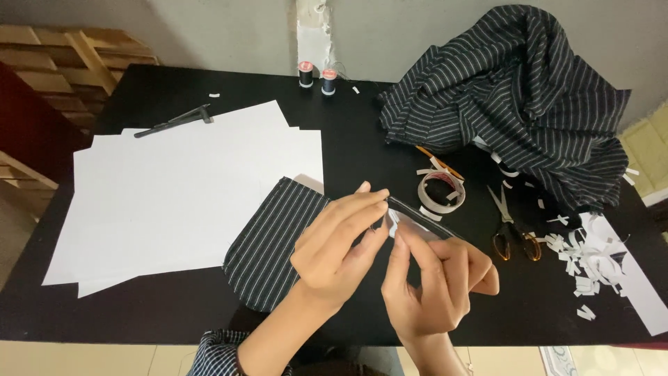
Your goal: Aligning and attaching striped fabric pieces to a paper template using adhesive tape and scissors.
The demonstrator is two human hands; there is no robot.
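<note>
Fig.: striped fabric piece, black w/ thin white pinstripes, one rounded corner at near left, lies flat at the near centre of the black table, partly over the white paper sheets to its left. Its far-right edge is lifted between both hands. Left hand: fingers extended and loosely curved, thumb and fingertips pinched on the fabric edge. Right hand: fingers curled, index finger and thumb nipping a small white strip against that same edge.

Just beyond the hands, to the right: tape roll, white outside, w/ short white bits resting on its rim. Scissors w/ brown handles lie right of it, closed. Far right: heap of matching striped cloth. Near right: pile of white paper scraps. Far centre: two thread spools, upright, side by side. Far left: dark slim tool, kind unclear.
</note>
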